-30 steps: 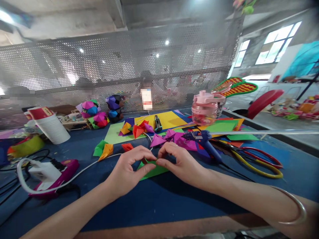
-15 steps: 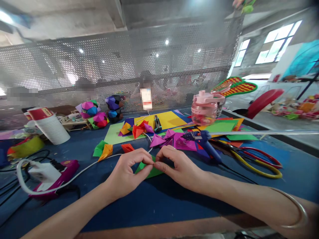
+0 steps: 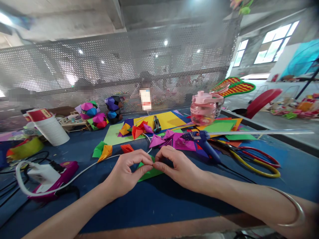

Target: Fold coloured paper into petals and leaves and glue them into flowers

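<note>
Both hands meet over a piece of green paper (image 3: 147, 175) at the near middle of the blue table. My left hand (image 3: 128, 171) pinches the paper between thumb and fingertips. From the other side my right hand (image 3: 179, 167) pinches it too, fingertips touching those of the left. Part of the sheet is hidden under the fingers. Just beyond lie a red folded paper piece (image 3: 127, 148), an orange folded piece (image 3: 105, 153) joined to a green one (image 3: 99, 149), and several purple folded pieces (image 3: 157, 140).
At right are a blue glue gun (image 3: 208, 146), scissors (image 3: 256, 162) with red and yellow handles, and a pink bottle (image 3: 203, 108). A utility knife (image 3: 157, 124) rests on yellow paper (image 3: 169, 119). Left stand stacked paper cups (image 3: 53, 129) and a magenta power strip (image 3: 66, 176) with cables.
The green paper's near left edge has shifted slightly to the right under the fingers. Both hands keep their pinch in nearly the same place, and the view has moved a little.
</note>
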Demonstrator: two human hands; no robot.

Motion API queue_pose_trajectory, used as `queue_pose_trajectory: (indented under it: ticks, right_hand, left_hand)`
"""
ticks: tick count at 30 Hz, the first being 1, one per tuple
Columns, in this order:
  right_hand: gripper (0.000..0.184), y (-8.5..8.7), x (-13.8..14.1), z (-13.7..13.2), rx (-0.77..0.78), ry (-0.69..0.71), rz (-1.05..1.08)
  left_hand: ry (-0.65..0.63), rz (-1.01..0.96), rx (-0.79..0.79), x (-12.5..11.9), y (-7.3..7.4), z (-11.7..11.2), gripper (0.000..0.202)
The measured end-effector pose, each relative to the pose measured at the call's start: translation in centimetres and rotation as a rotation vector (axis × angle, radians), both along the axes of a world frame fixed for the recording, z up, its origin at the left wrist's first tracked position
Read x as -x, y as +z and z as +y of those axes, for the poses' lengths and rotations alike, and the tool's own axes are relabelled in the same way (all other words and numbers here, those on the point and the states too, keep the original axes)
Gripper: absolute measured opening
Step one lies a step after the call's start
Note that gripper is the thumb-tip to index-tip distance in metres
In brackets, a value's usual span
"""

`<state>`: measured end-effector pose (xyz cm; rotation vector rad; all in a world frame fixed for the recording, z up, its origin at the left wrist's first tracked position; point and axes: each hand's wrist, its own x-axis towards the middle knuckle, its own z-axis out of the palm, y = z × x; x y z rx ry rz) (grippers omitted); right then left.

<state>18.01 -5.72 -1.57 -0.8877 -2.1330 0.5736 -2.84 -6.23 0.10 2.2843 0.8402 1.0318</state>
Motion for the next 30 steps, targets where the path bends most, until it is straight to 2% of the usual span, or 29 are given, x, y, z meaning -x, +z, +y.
queue_pose_trajectory:
  ticks: [9,16,24,30]
  right_hand:
    - [0.018,-0.07,0.16,-0.37,-0.024,0.012,-0.032]
    - [0.020,0.07,0.25,-0.50,-0.005,0.005,-0.062]
    - [0.018,0.00,0.15,-0.28,-0.017,0.023,-0.053]
    - [0.021,0.14,0.00,-0.14,-0.039,0.006,-0.062]
  left_hand:
    - [-0.007,0.020,-0.037,-0.22,0.31,-0.40,0.010]
    - [0.008,0.038,-0.043,-0.51,-0.01,-0.51,0.011]
    - [0.080,0.001,-0.025,-0.13,0.18,-0.26,0.010]
    - [-0.013,0.005,0.029,-0.08,0.43,-0.20,0.008]
